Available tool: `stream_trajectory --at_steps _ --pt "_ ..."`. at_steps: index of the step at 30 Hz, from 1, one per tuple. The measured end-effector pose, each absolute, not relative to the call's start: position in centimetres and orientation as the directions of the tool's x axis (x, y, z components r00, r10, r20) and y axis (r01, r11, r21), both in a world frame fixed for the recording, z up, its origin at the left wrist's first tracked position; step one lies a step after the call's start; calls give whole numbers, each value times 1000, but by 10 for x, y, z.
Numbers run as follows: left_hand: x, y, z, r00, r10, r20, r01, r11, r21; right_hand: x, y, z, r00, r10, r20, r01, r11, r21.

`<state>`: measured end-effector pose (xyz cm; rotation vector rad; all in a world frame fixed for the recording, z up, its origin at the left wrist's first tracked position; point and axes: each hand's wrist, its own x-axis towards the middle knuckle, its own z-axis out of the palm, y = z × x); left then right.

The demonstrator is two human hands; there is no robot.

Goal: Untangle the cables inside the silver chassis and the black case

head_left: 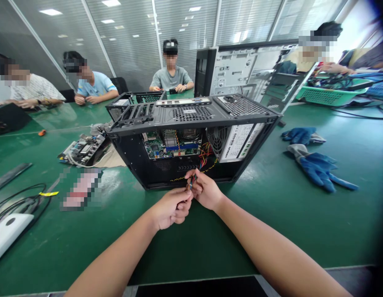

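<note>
A black computer case [179, 115] lies on its side on the green table [287, 222], its open side facing me. Inside show a green motherboard [169, 144], a fan and a power supply [237, 142]. A bundle of coloured wires [205, 159] runs out of the case to my hands. My right hand [206, 189] pinches the end of the wires just in front of the case. My left hand [172, 208] meets it from the left, fingers closed on the same wire end.
Blue work gloves [318, 167] lie to the right of the case. A loose circuit board [83, 150] and cables [21, 202] lie to the left. A second open case [240, 70] stands behind. Several people sit around the table. A green tray [327, 97] is at far right.
</note>
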<state>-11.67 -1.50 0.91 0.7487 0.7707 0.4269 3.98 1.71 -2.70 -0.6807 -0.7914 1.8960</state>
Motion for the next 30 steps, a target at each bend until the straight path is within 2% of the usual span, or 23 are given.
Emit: stream_trajectory --at_steps 4,6,9,12,14,17,20,23,26,28,30 --pt "-121 -11 7 724 513 -461 -116 750 652 39 18 -28 -393 910 -133 -529 -342 -776" --pt "-120 -11 5 692 540 -480 -99 729 677 38 19 -30 -383 916 -117 -520 -319 -793" --pt "-114 -14 1 567 642 -516 -4 629 778 35 18 -31 -355 929 -107 -498 -284 -819" --pt "-109 -16 -2 429 771 -471 209 423 882 34 18 -32 -317 943 -106 -470 -253 -846" --pt "-107 -16 -4 369 859 -354 388 204 899 33 18 -32 -296 949 -108 -448 -238 -862" --pt "-106 -16 -7 340 931 -130 606 -112 788 32 17 -32 -270 957 -105 -416 -214 -884" --pt "-107 -17 -10 332 943 -38 722 -228 653 31 17 -32 -241 966 -88 -399 -182 -899" --pt "-107 -18 -11 308 951 -35 773 -228 592 29 16 -32 -223 971 -83 -396 -168 -903" --pt "-107 -17 -9 335 940 -62 683 -197 704 30 15 -31 -230 969 -92 -415 -184 -891" --pt "-108 -16 -6 380 905 -188 524 -43 851 30 16 -30 -263 960 -100 -436 -210 -875" --pt "-110 -16 -1 435 811 -390 306 275 912 31 16 -29 -295 949 -106 -451 -237 -860"
